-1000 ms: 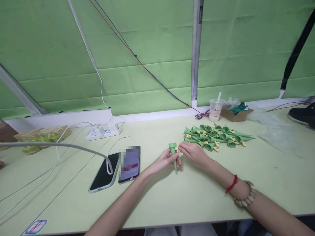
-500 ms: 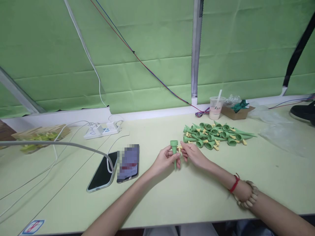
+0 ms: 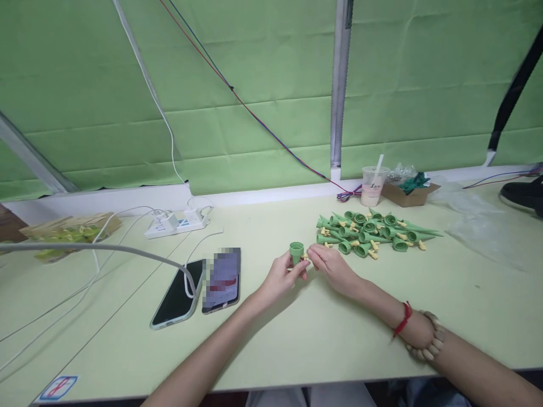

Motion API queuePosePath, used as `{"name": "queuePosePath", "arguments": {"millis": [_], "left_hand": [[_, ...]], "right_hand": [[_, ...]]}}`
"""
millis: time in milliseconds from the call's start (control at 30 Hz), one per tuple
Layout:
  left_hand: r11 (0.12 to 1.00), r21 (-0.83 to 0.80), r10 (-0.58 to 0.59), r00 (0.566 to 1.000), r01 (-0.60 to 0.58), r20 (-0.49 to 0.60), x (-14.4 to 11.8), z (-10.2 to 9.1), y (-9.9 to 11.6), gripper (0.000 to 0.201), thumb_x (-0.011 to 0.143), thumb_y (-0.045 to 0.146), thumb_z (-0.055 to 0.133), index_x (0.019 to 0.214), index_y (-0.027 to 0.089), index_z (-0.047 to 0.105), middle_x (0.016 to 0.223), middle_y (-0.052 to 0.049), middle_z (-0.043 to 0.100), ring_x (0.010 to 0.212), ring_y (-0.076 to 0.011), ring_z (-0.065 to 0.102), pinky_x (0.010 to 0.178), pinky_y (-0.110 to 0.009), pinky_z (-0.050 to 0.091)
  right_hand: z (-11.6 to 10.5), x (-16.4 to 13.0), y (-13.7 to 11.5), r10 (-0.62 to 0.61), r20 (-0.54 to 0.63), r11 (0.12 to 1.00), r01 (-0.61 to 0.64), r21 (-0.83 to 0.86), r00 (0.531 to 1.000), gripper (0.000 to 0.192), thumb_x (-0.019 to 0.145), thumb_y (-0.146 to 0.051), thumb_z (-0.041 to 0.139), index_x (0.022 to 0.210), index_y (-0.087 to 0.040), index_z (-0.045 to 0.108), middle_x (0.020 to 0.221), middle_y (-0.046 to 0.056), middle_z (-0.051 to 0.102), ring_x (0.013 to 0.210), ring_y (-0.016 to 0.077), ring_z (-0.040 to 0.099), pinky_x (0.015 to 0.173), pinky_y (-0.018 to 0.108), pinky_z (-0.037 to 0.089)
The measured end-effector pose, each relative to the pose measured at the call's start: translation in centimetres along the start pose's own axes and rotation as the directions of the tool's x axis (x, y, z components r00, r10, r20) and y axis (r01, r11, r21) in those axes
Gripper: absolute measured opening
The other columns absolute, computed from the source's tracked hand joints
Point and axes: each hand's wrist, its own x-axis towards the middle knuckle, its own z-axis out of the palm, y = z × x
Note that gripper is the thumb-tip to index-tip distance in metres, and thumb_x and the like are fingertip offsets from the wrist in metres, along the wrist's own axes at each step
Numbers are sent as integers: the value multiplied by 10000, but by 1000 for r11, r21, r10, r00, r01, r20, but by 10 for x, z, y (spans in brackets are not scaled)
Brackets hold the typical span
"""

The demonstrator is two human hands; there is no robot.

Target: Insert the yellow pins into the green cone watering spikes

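Note:
My left hand (image 3: 283, 274) is closed around a green plastic watering spike (image 3: 296, 249); its wide threaded mouth tips toward me and the pointed end is hidden. A small yellow valve (image 3: 305, 256) sticks out from the spike's side. My right hand (image 3: 333, 267) pinches at the valve's outer end, its fingertips covering part of it. Just beyond my right hand lies a pile of similar green spikes (image 3: 369, 228), many with yellow valves on their sides.
Two phones (image 3: 178, 294) lie left of my hands, with white cables running over them. A power strip (image 3: 177, 227) stands behind them. At the back are a drink cup (image 3: 371, 192), a cardboard box (image 3: 407, 196) and clear plastic bags (image 3: 475, 223).
The spike has tilted, so its open mouth now faces me more and its tip has gone from sight. Both hands have shifted slightly left, and the right fingers have curled in.

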Motion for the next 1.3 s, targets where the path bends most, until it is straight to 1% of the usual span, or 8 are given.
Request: {"name": "queuePosePath", "arguments": {"millis": [200, 367, 533, 667, 967, 1133, 1233, 1300], "left_hand": [[986, 130, 105, 994, -104, -2, 1, -4, -1, 153, 806, 303, 490, 826, 166, 554, 748, -18, 638, 681, -122, 584, 635, -223, 424], [981, -175, -62, 986, 89, 157, 2, 0, 1, 296, 826, 437, 469, 799, 145, 503, 582, -20, 590, 578, -135, 590, 587, -246, 437], [899, -360, -109, 925, 248, 365, 0, -3, 0, 339, 817, 484, 473, 893, 154, 483, 631, -22, 591, 611, -161, 626, 585, -269, 457], [918, -352, -77, 952, 184, 295, -1, -2, 5, 333, 798, 467, 516, 902, 154, 473, 612, -12, 577, 593, -150, 609, 595, -273, 458], [980, 126, 150, 988, -154, 46, 0, -6, 4, 160, 846, 302, 437, 874, 162, 509, 680, -3, 560, 633, -108, 545, 593, -220, 427], [755, 555, 386, 921, -349, 53, 2, -17, -7, 168, 835, 163, 379, 905, 186, 530, 843, -37, 617, 755, -131, 573, 668, -237, 435], [646, 656, 442, 892, -390, 94, 2, -20, -11, 192, 830, 139, 382, 922, 195, 542, 838, -34, 634, 764, -135, 589, 654, -228, 437], [620, 690, 438, 894, -374, 91, 3, -20, -14, 181, 840, 152, 396, 930, 203, 545, 869, -30, 644, 757, -130, 596, 658, -227, 440]], "right_hand": [[11, 2, 4, 278, 237, 824, -358, 439, 931, 477, 865, -577, 271, 602, -194, 379, 493, -53, 339, 442, 98, 362, 488, 249, 315], [3, -1, -3, 134, 21, 989, -135, 53, 991, 407, 895, -498, 306, 661, -190, 433, 555, -39, 432, 521, 110, 400, 521, 240, 300], [-6, -3, -4, 14, 65, 968, 3, -250, 998, 309, 928, -379, 306, 709, -203, 434, 644, -31, 479, 589, 115, 449, 557, 232, 308], [-6, -2, 1, -25, 52, 961, 38, -274, 998, 325, 936, -365, 275, 679, -208, 398, 623, -27, 458, 562, 116, 438, 545, 231, 313], [-1, -3, -7, 10, 44, 1000, -10, 3, 999, 431, 936, -460, 182, 670, -209, 409, 507, -43, 432, 477, 114, 435, 551, 242, 359], [2, -1, -7, 106, 159, 960, -143, 240, 982, 480, 910, -539, 165, 671, -198, 402, 480, -52, 407, 436, 107, 473, 507, 242, 381], [-2, -1, -3, 149, 149, 967, -175, 183, 978, 516, 900, -561, 149, 704, -186, 445, 508, -42, 453, 420, 103, 472, 506, 250, 397], [-7, 0, -1, 140, 81, 984, -148, 100, 987, 467, 898, -555, 211, 940, -188, 497, 700, -9, 569, 488, 103, 526, 553, 261, 425]]}}
